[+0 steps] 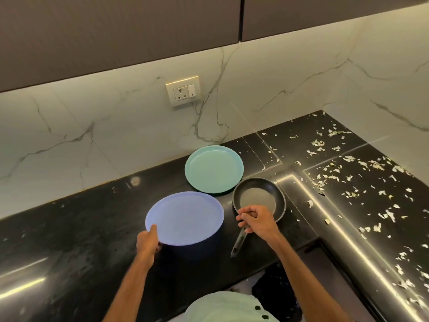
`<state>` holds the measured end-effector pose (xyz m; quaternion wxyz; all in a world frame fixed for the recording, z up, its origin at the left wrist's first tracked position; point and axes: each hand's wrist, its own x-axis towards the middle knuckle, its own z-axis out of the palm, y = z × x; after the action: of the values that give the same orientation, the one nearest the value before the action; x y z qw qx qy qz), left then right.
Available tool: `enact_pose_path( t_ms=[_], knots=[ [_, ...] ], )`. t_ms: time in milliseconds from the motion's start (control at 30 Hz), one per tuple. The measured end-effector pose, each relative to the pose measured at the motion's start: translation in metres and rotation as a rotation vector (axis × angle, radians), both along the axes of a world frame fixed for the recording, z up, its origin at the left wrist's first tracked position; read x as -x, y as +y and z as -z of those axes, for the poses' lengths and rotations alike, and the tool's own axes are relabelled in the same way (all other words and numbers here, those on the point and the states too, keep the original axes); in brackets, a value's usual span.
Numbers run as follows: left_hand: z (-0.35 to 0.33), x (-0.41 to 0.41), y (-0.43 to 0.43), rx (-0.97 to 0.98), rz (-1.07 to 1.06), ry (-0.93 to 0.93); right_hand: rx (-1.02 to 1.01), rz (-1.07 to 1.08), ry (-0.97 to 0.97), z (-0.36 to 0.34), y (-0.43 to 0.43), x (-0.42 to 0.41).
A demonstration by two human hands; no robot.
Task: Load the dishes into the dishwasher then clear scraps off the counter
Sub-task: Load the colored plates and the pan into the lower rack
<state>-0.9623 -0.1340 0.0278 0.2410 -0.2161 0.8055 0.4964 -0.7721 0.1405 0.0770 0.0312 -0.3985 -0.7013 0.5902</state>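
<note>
A lavender plate [185, 217] is lifted and tilted above the black counter [69, 252], with my left hand [148, 244] gripping its near-left rim. Behind it a mint-green plate [213, 169] lies flat near the wall. To the right a small dark frying pan [258, 197] rests on the counter, its handle [239, 242] pointing toward me. My right hand [256, 220] hovers over the pan's near rim and the base of the handle, fingers curled; whether it grips the handle I cannot tell. Pale scraps [362, 180] are scattered over the right counter.
The counter forms an L, running to the right along a marble wall. A wall socket [183, 94] sits above the plates. Dark upper cabinets [116, 31] hang overhead. A dark opening [276, 291] shows below the counter edge near my body.
</note>
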Motion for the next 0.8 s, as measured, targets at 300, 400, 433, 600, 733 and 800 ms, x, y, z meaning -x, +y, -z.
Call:
enact_pose_path(
  t_ms=[300,400,433,600,733,800],
  knots=[
    [-0.027,0.024,0.010,-0.524,-0.191,-0.202,0.209,0.148,-0.044,0.006,0.008,0.069],
    [-0.036,0.031,0.020,-0.680,-0.259,-0.251,0.297,0.148,-0.062,0.020,0.003,0.102],
    [-0.039,0.031,0.022,-0.696,-0.264,-0.257,0.330,0.173,-0.048,0.026,-0.002,0.114],
    [-0.052,0.033,0.027,-0.691,-0.241,-0.251,0.526,0.524,-0.001,0.053,-0.013,0.164],
    [-0.056,0.038,0.027,-0.603,-0.270,-0.233,0.610,0.766,-0.007,0.063,-0.006,0.189],
    [-0.058,0.041,0.026,-0.574,-0.287,-0.218,0.664,0.785,0.003,0.063,-0.002,0.194]
  ],
)
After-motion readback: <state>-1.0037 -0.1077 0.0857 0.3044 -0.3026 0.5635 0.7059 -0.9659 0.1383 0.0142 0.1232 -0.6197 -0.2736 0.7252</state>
